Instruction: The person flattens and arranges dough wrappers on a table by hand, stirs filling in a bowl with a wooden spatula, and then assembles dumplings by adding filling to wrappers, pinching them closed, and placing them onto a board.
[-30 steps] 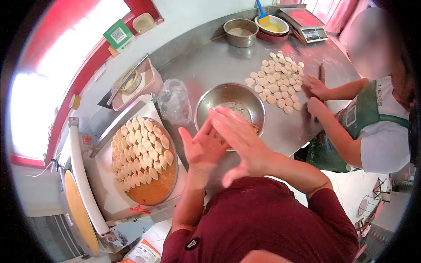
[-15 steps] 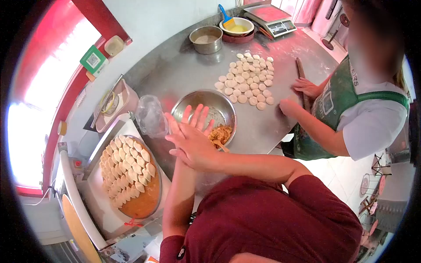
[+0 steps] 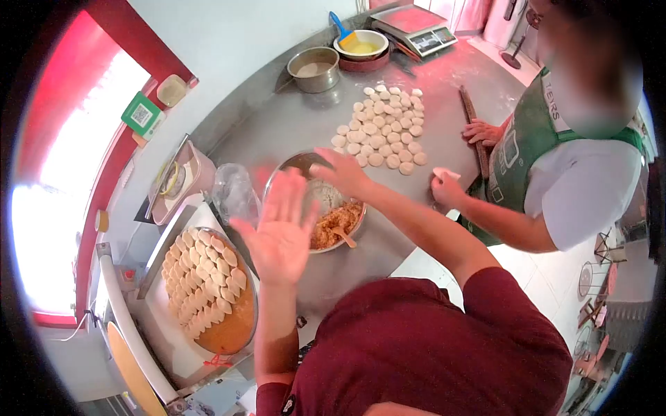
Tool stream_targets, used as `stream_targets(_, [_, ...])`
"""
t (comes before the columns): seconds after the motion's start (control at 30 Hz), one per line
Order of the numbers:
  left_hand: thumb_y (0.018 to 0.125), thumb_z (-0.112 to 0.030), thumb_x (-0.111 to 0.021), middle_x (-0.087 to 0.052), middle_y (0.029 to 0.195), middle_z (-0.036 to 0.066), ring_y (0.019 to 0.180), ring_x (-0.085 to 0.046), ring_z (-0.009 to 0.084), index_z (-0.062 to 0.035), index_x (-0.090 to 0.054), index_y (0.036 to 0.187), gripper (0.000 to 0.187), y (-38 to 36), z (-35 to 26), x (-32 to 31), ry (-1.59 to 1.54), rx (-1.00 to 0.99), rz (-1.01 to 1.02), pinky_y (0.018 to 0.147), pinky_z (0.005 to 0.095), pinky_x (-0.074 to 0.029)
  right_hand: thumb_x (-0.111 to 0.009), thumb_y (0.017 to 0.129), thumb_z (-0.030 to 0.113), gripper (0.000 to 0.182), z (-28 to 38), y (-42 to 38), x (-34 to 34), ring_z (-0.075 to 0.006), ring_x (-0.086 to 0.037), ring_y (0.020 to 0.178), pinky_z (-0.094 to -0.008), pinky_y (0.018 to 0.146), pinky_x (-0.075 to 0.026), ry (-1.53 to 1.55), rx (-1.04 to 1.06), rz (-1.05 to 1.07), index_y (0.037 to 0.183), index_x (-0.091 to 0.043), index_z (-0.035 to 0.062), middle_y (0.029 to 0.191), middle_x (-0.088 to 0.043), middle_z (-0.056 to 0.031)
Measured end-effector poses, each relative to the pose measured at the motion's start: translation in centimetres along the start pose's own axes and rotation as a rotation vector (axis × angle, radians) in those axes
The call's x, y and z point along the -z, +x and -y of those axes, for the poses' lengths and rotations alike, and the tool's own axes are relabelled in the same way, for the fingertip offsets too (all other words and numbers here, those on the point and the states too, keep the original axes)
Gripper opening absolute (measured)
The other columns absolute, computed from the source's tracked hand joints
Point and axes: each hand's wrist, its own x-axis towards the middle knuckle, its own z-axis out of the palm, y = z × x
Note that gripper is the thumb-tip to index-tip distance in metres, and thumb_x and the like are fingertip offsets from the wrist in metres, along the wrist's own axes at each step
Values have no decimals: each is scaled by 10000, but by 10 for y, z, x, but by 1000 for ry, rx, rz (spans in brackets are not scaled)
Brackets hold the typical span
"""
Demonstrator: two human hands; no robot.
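Observation:
My left hand (image 3: 276, 232) is raised with its palm up and its fingers spread, and nothing lies on it. Beyond it, my right hand (image 3: 341, 173) reaches over the steel mixing bowl (image 3: 363, 216), fingers stretched out and holding nothing. Orange-brown minced filling (image 3: 325, 229) is heaped at the bowl's near side, with a wooden spoon (image 3: 344, 237) stuck in it. Past the bowl, many small round dough pieces (image 3: 378, 141) lie on the steel table. To the left, rows of folded dumplings (image 3: 201, 277) rest on an oval orange board (image 3: 232, 326).
Opposite, a co-worker's hand (image 3: 483, 132) touches a rolling pin (image 3: 473, 118); the other hand (image 3: 449, 188) holds a pale piece. A plastic bag (image 3: 234, 191) lies left of the bowl. Farther back stand a metal pot (image 3: 313, 73), a bowl with a brush (image 3: 343, 31) and a scale (image 3: 416, 31).
My hands were crossed and touching at the wrist; now they are apart. My right hand has moved up and right over the bowl. The co-worker's near hand now holds a pale piece.

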Motion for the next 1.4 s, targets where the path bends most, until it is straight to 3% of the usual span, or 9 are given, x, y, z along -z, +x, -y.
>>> stream_targets(0.1, [819,-627,-444,-322,1427,123,1345,-241,277,-58,-406,1332,767,26,27,26,1779,-710,70,1076,493,-187,-359,941,442,521,-11,-1,-35,-227,-328,1301,-427,1046,-243,900,-74,111,1306,-414,74,1363,-413,-71])
stream_targets(0.17, [838,-603,-438,-322,1425,126,1347,-231,280,-64,-369,1352,749,35,23,60,1463,-623,-16,1085,479,-172,-313,960,430,538,22,-24,-43,-216,-273,1339,-400,1092,-172,1073,65,517,1377,-331,89,1439,-321,-68])
stream_targets(0.27, [866,-567,-429,-323,1422,131,1351,-215,284,-73,-312,1383,725,48,-4,126,988,-426,-128,1097,460,-151,-422,899,493,604,67,-47,-17,-238,-297,1321,-414,1094,-180,1200,47,353,1326,-394,66,1388,-394,-97])
stream_targets(0.5, [941,-444,-375,-374,1378,172,1310,-297,300,-51,-278,1387,602,36,0,44,-58,-18,-30,1080,514,-201,-516,840,334,462,22,-7,-22,-247,-376,1265,-429,1026,-264,-693,1040,-217,1246,-504,114,1360,-423,-74])
stream_targets(0.67, [938,-214,-478,-588,1078,85,979,-573,226,-29,-522,1142,278,-20,-40,81,77,-121,-51,992,467,-378,-479,873,285,255,-63,-41,53,-272,-565,995,-422,859,-437,-322,143,-136,1032,-575,111,1023,-585,-89])
stream_targets(0.73, [921,-162,-508,-589,991,61,881,-577,170,-25,-523,1092,220,-41,-35,117,115,-78,-233,930,414,-430,-462,879,247,206,-125,-85,43,-286,-577,935,-396,815,-469,-760,163,17,950,-572,87,903,-575,-113])
stream_targets(0.9, [878,-42,-539,-584,946,67,805,-579,178,-16,-536,1092,215,-56,1,106,448,1,-563,865,354,-474,-524,855,299,255,-232,-125,47,-307,-567,1002,-411,875,-455,-664,-164,-540,945,-618,81,1030,-600,-117])
stream_targets(1.03, [861,-44,-559,-580,954,84,813,-582,181,-30,-515,1146,289,-47,21,92,592,58,-589,783,315,-488,-608,792,358,352,-238,-100,61,-325,-557,1026,-411,900,-444,-918,-578,-561,951,-620,45,1080,-586,-156])
stream_targets(1.4, [894,-74,-523,-581,973,80,847,-577,168,-27,-522,1119,230,-48,34,119,567,47,-530,806,311,-486,-752,664,266,335,-228,-115,46,-316,-596,841,-407,738,-465,-627,-613,-328,807,-585,13,878,-617,-159])
